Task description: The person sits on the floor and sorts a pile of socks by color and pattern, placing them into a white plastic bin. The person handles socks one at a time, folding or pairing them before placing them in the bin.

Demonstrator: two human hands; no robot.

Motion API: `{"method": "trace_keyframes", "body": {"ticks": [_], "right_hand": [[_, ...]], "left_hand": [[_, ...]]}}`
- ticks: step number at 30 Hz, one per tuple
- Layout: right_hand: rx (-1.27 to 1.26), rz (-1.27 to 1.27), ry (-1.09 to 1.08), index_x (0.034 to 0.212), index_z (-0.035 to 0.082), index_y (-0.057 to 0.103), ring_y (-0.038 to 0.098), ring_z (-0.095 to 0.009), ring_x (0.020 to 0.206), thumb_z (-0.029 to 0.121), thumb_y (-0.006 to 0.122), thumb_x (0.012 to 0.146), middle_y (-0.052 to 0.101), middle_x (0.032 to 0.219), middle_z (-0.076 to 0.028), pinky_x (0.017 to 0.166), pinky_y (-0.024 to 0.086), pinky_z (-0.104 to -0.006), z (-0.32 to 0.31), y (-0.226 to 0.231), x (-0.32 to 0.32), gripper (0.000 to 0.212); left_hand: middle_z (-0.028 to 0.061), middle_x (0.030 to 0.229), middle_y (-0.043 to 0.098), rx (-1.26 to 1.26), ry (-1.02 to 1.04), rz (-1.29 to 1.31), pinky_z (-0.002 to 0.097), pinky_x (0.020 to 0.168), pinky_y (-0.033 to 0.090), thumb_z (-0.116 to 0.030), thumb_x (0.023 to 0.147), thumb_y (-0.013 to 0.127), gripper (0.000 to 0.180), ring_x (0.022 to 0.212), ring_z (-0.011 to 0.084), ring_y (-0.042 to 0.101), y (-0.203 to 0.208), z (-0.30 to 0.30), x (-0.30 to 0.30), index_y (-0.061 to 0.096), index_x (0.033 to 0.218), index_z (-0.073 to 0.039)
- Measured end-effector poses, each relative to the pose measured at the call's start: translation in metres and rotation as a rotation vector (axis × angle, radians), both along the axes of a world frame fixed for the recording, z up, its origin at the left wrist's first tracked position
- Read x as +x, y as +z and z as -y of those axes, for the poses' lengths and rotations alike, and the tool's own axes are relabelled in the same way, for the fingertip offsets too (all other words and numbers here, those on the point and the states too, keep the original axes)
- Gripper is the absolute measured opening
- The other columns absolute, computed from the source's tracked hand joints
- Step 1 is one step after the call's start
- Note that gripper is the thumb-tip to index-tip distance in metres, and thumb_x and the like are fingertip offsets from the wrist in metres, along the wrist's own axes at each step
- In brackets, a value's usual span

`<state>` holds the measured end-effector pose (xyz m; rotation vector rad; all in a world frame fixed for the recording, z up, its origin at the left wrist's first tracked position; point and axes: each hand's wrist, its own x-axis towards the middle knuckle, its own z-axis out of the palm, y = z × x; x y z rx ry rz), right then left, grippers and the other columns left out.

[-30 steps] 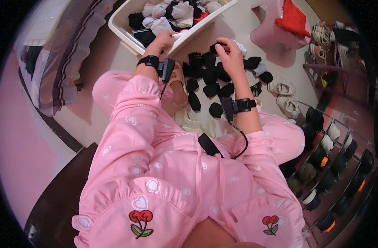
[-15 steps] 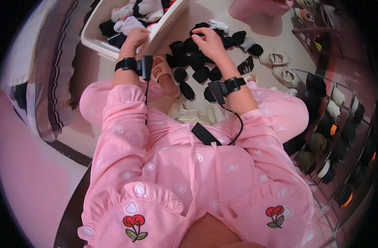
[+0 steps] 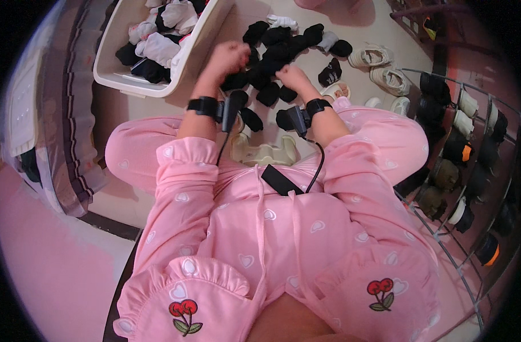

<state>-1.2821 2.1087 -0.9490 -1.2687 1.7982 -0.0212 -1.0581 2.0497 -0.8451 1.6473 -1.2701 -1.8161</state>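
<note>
Many rolled black socks (image 3: pixel 268 94) lie in a loose pile on the floor in front of me. Over the pile's left side, beside the tub, is my left hand (image 3: pixel 227 58); its fingers are curled and slightly smeared by motion. At the pile's right side my right hand (image 3: pixel 293 78) is closed, its fingertips against the black fabric. What either hand holds, if anything, blends into the dark socks. The white tub (image 3: pixel 123 86) at the far left contains white, black and grey socks (image 3: pixel 159 49). A white sock (image 3: pixel 282 22) and a grey sock (image 3: pixel 328 40) lie at the pile's far edge.
Pale sneakers (image 3: pixel 390 80) stand right of the pile. Along the right side runs a metal wire rack (image 3: pixel 462 85) with shoes in it. A cream plastic stool (image 3: pixel 264 153) is between my knees. A fabric curtain (image 3: pixel 72 114) hangs at left; something pink (image 3: pixel 329 3) shows at the far edge.
My left hand has moved from the tub's edge rightward to the sock pile. My right hand has come down nearer to me, its spread fingers now closed. The view has shifted slightly.
</note>
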Motion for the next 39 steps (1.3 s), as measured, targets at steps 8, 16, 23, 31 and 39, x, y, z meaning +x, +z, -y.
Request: {"method": "trace_keyframes", "body": {"ticks": [8, 16, 23, 31, 39], "right_hand": [[0.629, -0.034, 0.336, 0.078, 0.005, 0.069, 0.064, -0.026, 0.073, 0.046, 0.065, 0.077, 0.068, 0.086, -0.012, 0.065, 0.051, -0.0381, -0.071, -0.034, -0.022, 0.041], [0.836, 0.204, 0.260, 0.109, 0.009, 0.063, 0.059, -0.025, 0.088, 0.041, 0.069, 0.077, 0.059, 0.106, -0.007, 0.059, 0.051, -0.0444, -0.082, -0.023, -0.020, 0.046], [0.501, 0.400, -0.192, 0.103, 0.010, 0.066, 0.055, -0.013, 0.066, 0.025, 0.072, 0.078, 0.060, 0.087, 0.000, 0.050, 0.046, -0.0288, -0.087, -0.038, -0.015, 0.030], [0.446, 0.490, -0.511, 0.120, 0.010, 0.053, 0.056, -0.017, 0.095, 0.027, 0.076, 0.074, 0.057, 0.102, -0.005, 0.077, 0.049, -0.0363, -0.086, -0.058, -0.027, 0.054], [0.519, 0.103, -0.104, 0.126, 0.004, 0.044, 0.059, -0.024, 0.087, 0.033, 0.081, 0.067, 0.057, 0.105, -0.012, 0.067, 0.052, -0.0450, -0.103, -0.052, -0.027, 0.075]], "left_hand": [[0.0118, 0.092, 0.056, 0.716, -0.213, 0.233, 0.0410, 0.062, 0.049, -0.031, 0.082, 0.065, 0.031, 0.073, 0.0247, 0.057, -0.126, -0.121, -0.011, 0.058, 0.094, -0.003], [0.0082, 0.097, 0.058, 0.749, -0.301, 0.287, 0.0442, 0.069, 0.048, -0.036, 0.075, 0.071, 0.046, 0.081, 0.0246, 0.056, -0.147, -0.132, -0.036, 0.060, 0.109, -0.006], [0.0055, 0.097, 0.063, 0.677, 0.072, 0.014, 0.0434, 0.080, 0.051, -0.027, 0.081, 0.069, 0.038, 0.087, 0.0240, 0.060, -0.149, -0.128, -0.038, 0.061, 0.114, -0.012], [0.0025, 0.107, 0.060, 0.663, 0.460, -0.196, 0.0348, 0.078, 0.051, -0.015, 0.088, 0.058, 0.019, 0.097, 0.0203, 0.059, -0.156, -0.115, -0.034, 0.060, 0.106, -0.010], [0.0027, 0.072, 0.054, 0.500, 0.277, 0.148, 0.0252, 0.043, 0.036, -0.014, 0.083, 0.063, 0.010, 0.057, 0.0125, 0.048, -0.187, -0.121, -0.030, 0.061, 0.088, -0.006]]}}
